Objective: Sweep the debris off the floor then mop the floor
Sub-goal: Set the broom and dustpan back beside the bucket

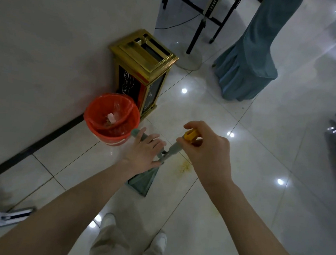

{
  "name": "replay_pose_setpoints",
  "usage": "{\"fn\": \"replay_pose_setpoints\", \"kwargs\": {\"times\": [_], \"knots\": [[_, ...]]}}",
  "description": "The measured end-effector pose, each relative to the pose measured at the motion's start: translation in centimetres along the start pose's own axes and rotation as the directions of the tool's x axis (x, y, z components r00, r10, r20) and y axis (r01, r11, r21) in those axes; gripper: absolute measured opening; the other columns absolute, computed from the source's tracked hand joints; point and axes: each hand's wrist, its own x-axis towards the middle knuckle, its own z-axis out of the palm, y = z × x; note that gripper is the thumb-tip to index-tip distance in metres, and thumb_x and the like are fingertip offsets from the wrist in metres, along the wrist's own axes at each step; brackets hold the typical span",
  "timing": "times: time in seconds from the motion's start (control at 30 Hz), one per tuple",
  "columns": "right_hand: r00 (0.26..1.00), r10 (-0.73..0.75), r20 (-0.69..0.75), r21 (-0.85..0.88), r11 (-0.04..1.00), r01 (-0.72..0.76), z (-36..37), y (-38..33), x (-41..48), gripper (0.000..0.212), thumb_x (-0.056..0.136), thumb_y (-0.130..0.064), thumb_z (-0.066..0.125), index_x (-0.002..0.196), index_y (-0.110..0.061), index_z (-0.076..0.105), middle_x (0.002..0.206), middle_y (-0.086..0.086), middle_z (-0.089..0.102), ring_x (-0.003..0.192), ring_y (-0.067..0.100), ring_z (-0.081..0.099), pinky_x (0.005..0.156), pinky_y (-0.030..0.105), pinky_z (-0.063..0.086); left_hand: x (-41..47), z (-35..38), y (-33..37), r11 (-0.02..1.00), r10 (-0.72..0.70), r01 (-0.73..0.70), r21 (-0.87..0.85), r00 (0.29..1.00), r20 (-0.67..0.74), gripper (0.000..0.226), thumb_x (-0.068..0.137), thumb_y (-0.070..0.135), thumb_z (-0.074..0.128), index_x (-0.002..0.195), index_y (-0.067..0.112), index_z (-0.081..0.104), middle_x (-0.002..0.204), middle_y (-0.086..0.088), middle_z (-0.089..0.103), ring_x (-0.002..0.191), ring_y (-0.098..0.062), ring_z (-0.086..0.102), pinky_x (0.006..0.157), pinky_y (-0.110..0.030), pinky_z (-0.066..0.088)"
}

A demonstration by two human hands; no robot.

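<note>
A teal dustpan (144, 180) stands on the tiled floor in front of my feet. Its teal handle (136, 133) slants up to the left. My left hand (144, 152) lies over that handle with the fingers stretched out straight, not curled round it. My right hand (209, 152) grips the yellow top (190, 136) of a grey-green broom stick (174, 148) that runs down toward the dustpan. A patch of yellow crumbs (184, 166) lies on the floor just right of the dustpan. A flat mop (1, 217) lies on the floor at the lower left.
A red bucket (96, 109) lined with a red bag holds some rubbish and stands against the wall. Behind it is a gold and black litter bin (142, 65). A fan stand (188, 56) and a blue-covered chair (247, 59) are farther back.
</note>
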Motion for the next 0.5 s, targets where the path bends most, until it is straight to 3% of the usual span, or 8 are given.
{"fn": "replay_pose_setpoints", "kwargs": {"times": [0.13, 0.23, 0.33, 0.5], "knots": [[1.0, -0.003, 0.023, 0.04, 0.999, 0.002, 0.3, -0.6, 0.8, 0.029, 0.082, -0.025, 0.075, 0.109, -0.024, 0.063, 0.083, -0.009, 0.065, 0.072, 0.004, 0.062, 0.072, 0.004, 0.044, 0.9, -0.2, -0.3, 0.991, -0.133, 0.134, -0.025, 0.99, 0.055, 0.066, 0.076, 0.076, 0.045, 0.11, 0.023, 0.063, 0.115, 0.008, 0.065, 0.132, -0.02, 0.045, 0.114, -0.058, 0.002], [0.998, -0.022, 0.054, 0.042, 0.999, 0.019, 0.8, -1.1, 1.4, 0.029, 0.082, -0.024, 0.076, 0.108, -0.025, 0.063, 0.084, -0.009, 0.065, 0.071, 0.002, 0.062, 0.072, 0.008, 0.048, 1.3, -0.4, -0.4, 0.969, -0.227, 0.234, -0.077, 0.97, 0.091, 0.076, 0.079, 0.077, 0.028, 0.124, 0.023, 0.058, 0.128, 0.006, 0.06, 0.139, -0.018, 0.034, 0.116, -0.055, -0.001], [0.999, -0.029, 0.039, 0.054, 0.998, 0.027, 1.6, -1.4, 2.4, 0.027, 0.081, -0.022, 0.076, 0.105, -0.024, 0.063, 0.084, -0.014, 0.062, 0.067, -0.006, 0.057, 0.067, 0.003, 0.044, 1.8, -0.6, -0.8, 0.958, -0.28, 0.284, -0.041, 0.956, 0.092, 0.075, 0.082, 0.076, 0.022, 0.129, 0.027, 0.053, 0.128, 0.008, 0.06, 0.142, -0.016, 0.029, 0.115, -0.055, -0.01], [0.998, -0.054, 0.029, 0.075, 0.996, 0.052, 2.8, -2.6, 4.1, 0.025, 0.081, -0.022, 0.077, 0.101, -0.024, 0.062, 0.084, -0.011, 0.064, 0.067, 0.002, 0.059, 0.065, 0.005, 0.046, 2.3, 0.4, -2.6, 0.94, -0.332, 0.333, -0.068, 0.943, 0.025, 0.064, 0.078, 0.073, 0.037, 0.101, 0.021, 0.067, 0.103, 0.004, 0.069, 0.118, -0.019, 0.054, 0.115, -0.047, -0.01]]}}
